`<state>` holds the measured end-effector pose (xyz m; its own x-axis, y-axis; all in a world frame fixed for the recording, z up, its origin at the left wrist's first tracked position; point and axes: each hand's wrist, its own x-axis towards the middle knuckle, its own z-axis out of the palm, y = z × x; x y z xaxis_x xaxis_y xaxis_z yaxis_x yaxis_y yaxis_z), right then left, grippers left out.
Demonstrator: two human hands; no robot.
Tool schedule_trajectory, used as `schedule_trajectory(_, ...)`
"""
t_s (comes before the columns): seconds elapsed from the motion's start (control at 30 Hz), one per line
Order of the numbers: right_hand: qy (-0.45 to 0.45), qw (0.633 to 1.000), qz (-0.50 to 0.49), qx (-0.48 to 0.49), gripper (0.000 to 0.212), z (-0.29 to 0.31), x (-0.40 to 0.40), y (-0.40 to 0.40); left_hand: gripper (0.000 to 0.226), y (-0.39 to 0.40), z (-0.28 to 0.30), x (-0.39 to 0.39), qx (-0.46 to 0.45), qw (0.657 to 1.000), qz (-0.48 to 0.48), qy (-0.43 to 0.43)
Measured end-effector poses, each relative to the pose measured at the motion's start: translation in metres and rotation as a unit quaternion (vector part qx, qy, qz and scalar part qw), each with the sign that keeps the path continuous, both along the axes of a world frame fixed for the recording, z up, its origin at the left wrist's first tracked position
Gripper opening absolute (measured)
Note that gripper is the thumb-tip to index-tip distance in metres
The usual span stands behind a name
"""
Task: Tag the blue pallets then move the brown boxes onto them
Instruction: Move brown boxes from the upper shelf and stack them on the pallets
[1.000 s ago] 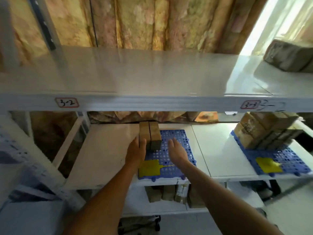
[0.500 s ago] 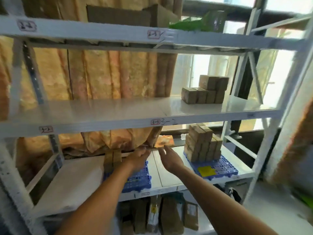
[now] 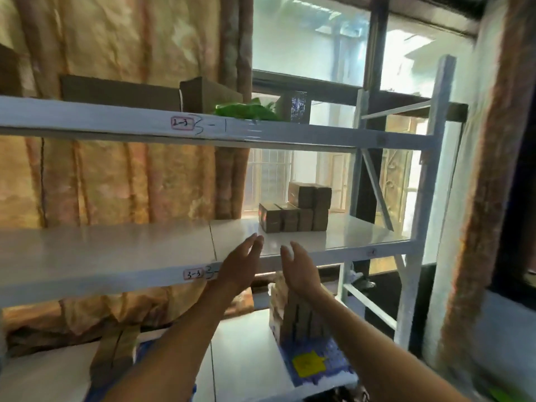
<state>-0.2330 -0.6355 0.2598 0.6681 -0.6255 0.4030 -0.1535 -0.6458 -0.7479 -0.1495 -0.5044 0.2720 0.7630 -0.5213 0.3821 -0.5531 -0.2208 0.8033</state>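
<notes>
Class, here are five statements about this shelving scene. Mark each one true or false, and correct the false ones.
1. Both hands are empty. True: the left hand and right hand are open, palms facing each other, holding nothing.
2. The brown boxes on the middle shelf sit on a blue pallet. False: they rest directly on the bare white shelf.
3. The blue pallet on the lower shelf carries a yellow tag. True.
4. That lower pallet is empty. False: a stack of brown boxes stands on it.
5. The hands are touching the middle-shelf boxes. False: they are short of them, near the shelf's front edge.
</notes>
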Motion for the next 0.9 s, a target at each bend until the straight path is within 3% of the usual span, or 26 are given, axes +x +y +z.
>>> schedule_trajectory(0.1, -0.004, 1.0, -0.025, 0.005, 0.065, 0.013, 0.045, -0.043, 0.067, -0.04, 0.007, 0.051, 0.0, 0.999, 0.027, 0.023)
schedule_trajectory(0.3, -0.013, 0.997, -0.048, 0.066, 0.068, 0.022, 0.13, -0.122, 0.079, -0.118, 0.019, 0.144, 0.0, 0.994, 0.032, 0.107)
schedule_trajectory(0.47, -0.011, 0.993, -0.072, 0.096, 0.05, 0.033, 0.161, -0.152, 0.088, -0.167, 0.025, 0.181, -0.019, 0.988, 0.04, 0.151)
schedule_trajectory(0.57, -0.016, 0.988, -0.097, 0.117, 0.05, 0.035, 0.172, -0.162, 0.091, -0.193, 0.023, 0.198, 0.036, 0.985, 0.075, 0.151)
schedule_trajectory(0.67, -0.006, 0.989, -0.088, 0.117, 0.062, 0.031, 0.186, -0.17, 0.079, -0.204, 0.02, 0.206, 0.102, 0.978, 0.14, 0.115)
schedule_trajectory(0.77, 0.007, 0.99, -0.071, 0.122, 0.078, 0.034, 0.193, -0.173, 0.077, -0.207, 0.019, 0.213, 0.092, 0.977, 0.15, 0.118)
schedule_trajectory(0.9, -0.011, 0.988, -0.047, 0.145, 0.066, 0.036, 0.192, -0.173, 0.065, -0.204, 0.02, 0.208, 0.057, 0.98, 0.144, 0.12)
